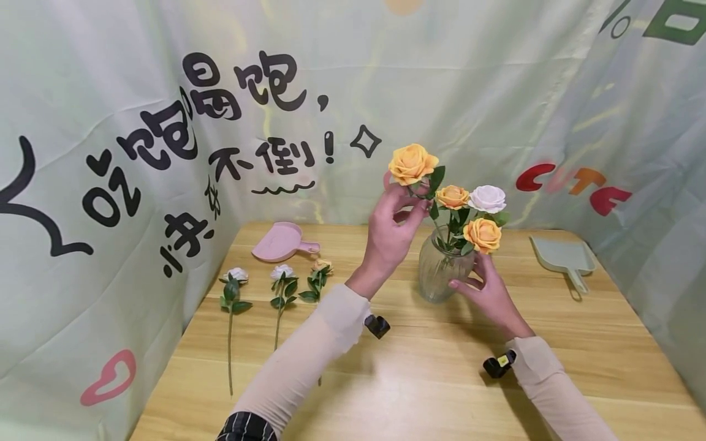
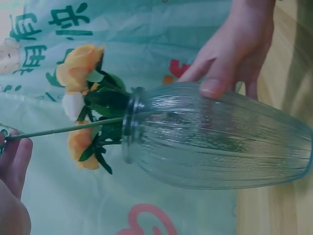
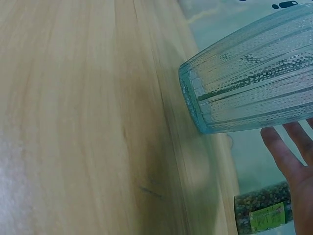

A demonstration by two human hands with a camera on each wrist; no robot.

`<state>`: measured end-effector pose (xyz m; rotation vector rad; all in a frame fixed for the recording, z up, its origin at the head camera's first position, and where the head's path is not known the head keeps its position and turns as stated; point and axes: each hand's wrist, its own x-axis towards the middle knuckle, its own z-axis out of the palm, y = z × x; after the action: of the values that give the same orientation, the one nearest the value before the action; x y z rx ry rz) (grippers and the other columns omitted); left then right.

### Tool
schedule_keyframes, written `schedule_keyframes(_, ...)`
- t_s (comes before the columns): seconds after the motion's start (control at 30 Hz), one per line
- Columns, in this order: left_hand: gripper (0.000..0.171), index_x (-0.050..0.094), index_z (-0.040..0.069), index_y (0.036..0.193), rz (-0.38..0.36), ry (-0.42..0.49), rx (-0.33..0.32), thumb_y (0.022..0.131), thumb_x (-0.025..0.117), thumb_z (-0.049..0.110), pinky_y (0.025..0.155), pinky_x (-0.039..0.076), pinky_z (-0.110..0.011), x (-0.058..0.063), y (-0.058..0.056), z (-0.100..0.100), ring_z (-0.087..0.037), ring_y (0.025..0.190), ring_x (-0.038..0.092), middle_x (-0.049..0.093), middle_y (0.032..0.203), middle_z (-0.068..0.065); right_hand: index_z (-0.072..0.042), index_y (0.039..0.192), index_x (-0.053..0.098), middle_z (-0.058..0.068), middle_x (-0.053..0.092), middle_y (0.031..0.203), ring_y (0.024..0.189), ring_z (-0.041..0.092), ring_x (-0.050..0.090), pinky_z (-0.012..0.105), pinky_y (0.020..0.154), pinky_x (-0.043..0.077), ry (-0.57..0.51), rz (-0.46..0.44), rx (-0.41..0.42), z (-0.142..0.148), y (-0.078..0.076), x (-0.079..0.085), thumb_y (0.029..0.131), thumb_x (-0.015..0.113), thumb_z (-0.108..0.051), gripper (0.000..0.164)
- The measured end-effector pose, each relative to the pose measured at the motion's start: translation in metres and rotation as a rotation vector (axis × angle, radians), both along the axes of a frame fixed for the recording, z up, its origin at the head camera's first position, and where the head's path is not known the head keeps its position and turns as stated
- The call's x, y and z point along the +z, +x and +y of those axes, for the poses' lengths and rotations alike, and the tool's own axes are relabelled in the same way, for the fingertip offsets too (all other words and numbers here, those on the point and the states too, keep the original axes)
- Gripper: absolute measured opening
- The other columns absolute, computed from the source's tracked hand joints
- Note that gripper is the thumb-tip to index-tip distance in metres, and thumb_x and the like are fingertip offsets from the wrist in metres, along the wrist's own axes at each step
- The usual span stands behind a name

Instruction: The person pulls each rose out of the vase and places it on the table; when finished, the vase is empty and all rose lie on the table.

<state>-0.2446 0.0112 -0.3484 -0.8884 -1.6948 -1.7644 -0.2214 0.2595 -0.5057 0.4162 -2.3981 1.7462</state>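
My left hand (image 1: 388,229) pinches the stem of a yellow-orange rose (image 1: 412,164), its bloom raised above the others. In the left wrist view the green stem (image 2: 58,131) slants from the fingertips into the mouth of a ribbed glass vase (image 2: 220,147). Two orange roses (image 1: 482,235) and a white rose (image 1: 488,199) stand in the vase, leaves crowding its rim. My right hand (image 1: 491,297) holds the vase from the right side, thumb on the near face. Its fingers (image 3: 281,152) lie along the glass in the right wrist view.
On the table's left lie two white roses (image 1: 237,274) and one pale yellow rose (image 1: 322,265). Behind them is a pink dustpan (image 1: 278,243); a grey-green dustpan (image 1: 557,252) lies at right. A pebble-filled container (image 3: 263,209) with a green label stands beyond my right hand.
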Motion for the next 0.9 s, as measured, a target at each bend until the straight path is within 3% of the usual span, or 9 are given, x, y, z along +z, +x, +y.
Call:
schedule_keyframes(0.2, 0.023, 0.061, -0.01, 0.125, -0.035, 0.104, 0.003, 0.103, 0.065, -0.008, 0.083, 0.072, -0.037, 0.014, -0.001, -0.01, -0.046, 0.102, 0.076, 0.066, 0.127, -0.03, -0.017, 0.171, 0.025, 0.024, 0.037, 0.17, 0.137, -0.008, 0.044, 0.005, 0.106, 0.049, 0.007, -0.011, 0.0, 0.0, 0.001, 0.001, 0.102, 0.077, -0.007, 0.088)
schedule_keyframes(0.3, 0.023, 0.06, -0.011, 0.125, -0.063, 0.159, 0.005, 0.102, 0.065, -0.008, 0.084, 0.072, -0.038, 0.022, -0.002, -0.019, -0.032, 0.101, 0.077, 0.065, 0.128, -0.031, -0.019, 0.171, 0.024, 0.023, 0.036, 0.17, 0.14, -0.004, 0.045, 0.005, 0.106, 0.049, 0.01, -0.016, -0.002, 0.0, 0.001, 0.001, 0.102, 0.077, -0.007, 0.088)
schedule_keyframes(0.43, 0.025, 0.058, -0.014, 0.125, -0.086, 0.246, 0.002, 0.102, 0.065, -0.008, 0.085, 0.072, -0.042, 0.033, -0.004, -0.035, -0.01, 0.098, 0.074, 0.065, 0.129, -0.026, -0.023, 0.173, 0.022, 0.022, 0.034, 0.173, 0.15, 0.02, 0.046, 0.005, 0.106, 0.048, 0.021, -0.025, -0.006, 0.001, 0.002, 0.001, 0.102, 0.077, -0.008, 0.091)
schedule_keyframes(0.57, 0.028, 0.055, -0.017, 0.127, -0.098, 0.29, -0.016, 0.102, 0.065, -0.01, 0.082, 0.072, -0.042, 0.039, -0.005, -0.055, -0.008, 0.097, 0.073, 0.064, 0.13, -0.022, -0.023, 0.173, 0.021, 0.022, 0.034, 0.173, 0.153, 0.043, 0.041, 0.004, 0.105, 0.048, 0.029, -0.033, -0.009, 0.0, 0.002, 0.001, 0.102, 0.077, -0.009, 0.092)
schedule_keyframes(0.7, 0.03, 0.056, -0.015, 0.131, -0.17, 0.215, -0.037, 0.102, 0.065, -0.009, 0.08, 0.072, -0.04, 0.031, -0.006, -0.077, -0.01, 0.096, 0.073, 0.065, 0.129, -0.019, -0.023, 0.174, 0.02, 0.023, 0.034, 0.173, 0.153, 0.048, 0.039, 0.003, 0.105, 0.048, 0.028, -0.029, -0.007, 0.0, 0.002, 0.002, 0.102, 0.077, -0.008, 0.093)
schedule_keyframes(0.9, 0.033, 0.064, -0.003, 0.137, -0.424, 0.012, -0.029, 0.104, 0.067, -0.002, 0.082, 0.072, -0.039, 0.0, -0.005, -0.113, -0.013, 0.098, 0.073, 0.065, 0.141, -0.011, -0.024, 0.174, 0.018, 0.023, 0.033, 0.174, 0.154, 0.05, 0.038, 0.003, 0.104, 0.047, 0.03, -0.031, -0.007, 0.001, 0.002, 0.003, 0.102, 0.077, -0.009, 0.094)
